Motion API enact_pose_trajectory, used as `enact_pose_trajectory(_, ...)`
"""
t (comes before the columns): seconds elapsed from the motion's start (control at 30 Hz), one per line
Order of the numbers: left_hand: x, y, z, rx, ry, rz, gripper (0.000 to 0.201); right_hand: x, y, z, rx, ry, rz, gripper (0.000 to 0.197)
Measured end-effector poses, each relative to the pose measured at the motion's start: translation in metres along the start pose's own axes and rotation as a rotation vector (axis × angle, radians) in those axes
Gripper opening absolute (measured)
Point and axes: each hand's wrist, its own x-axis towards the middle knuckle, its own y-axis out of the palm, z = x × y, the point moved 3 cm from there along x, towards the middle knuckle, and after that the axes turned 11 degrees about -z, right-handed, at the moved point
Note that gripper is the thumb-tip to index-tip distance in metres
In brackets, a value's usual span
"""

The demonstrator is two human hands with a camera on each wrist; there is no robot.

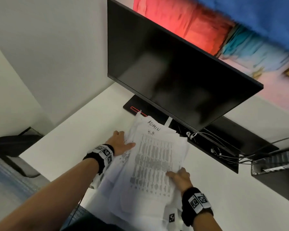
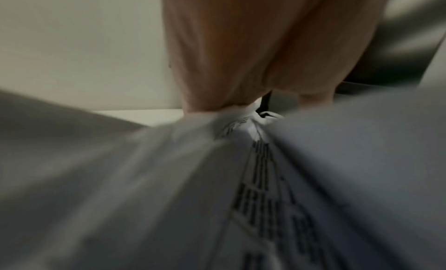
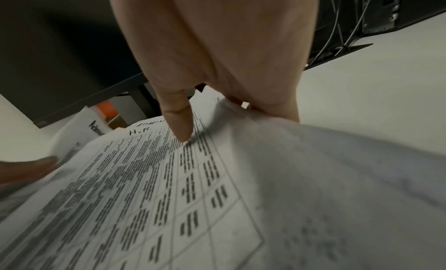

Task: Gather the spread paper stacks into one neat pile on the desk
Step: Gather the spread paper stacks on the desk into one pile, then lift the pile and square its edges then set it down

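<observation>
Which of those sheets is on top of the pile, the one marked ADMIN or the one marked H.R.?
The H.R. sheet is on top: its whole printed table shows. Only the top strip of the ADMIN sheet peeks out from under it, nearer the monitor.

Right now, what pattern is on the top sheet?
A printed grid of dark text blocks on the top sheet; right wrist view.

Printed paper stack [image 1: 153,162] crumpled; desk [image 1: 70,135] matt white; monitor [image 1: 173,72] glossy.
</observation>
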Motion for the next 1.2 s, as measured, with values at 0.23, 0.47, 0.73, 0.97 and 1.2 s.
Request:
enact_pose_trajectory(0.23,-0.024,0.010,-0.014,-0.376,0.002,0.083,0.068,-0.017,-0.005,0.000,0.450,0.128,0.031,0.067)
enact_pose_trajectory(0.47,-0.078,-0.041,-0.025,-0.842,0.083,0.252,0.052,-0.051,-0.041,-0.003,0.717,0.085,0.314,0.068)
enact_pose_trajectory(0.73,-0.096,-0.097,-0.087,-0.991,0.334,-0.007,0.054,-0.099,-0.096,0.083,0.850,-0.424,0.093,0.055)
enact_pose_trajectory(0.97,-0.105,-0.132,-0.129,-1.140,0.575,-0.163,0.046,-0.111,-0.124,0.102,0.726,-0.629,-0.027,0.069)
enact_pose_trajectory(1.2,-0.081,-0.104,-0.139,-0.970,0.503,-0.125,0.055,-0.075,-0.096,0.086,0.606,-0.497,-0.053,0.039)
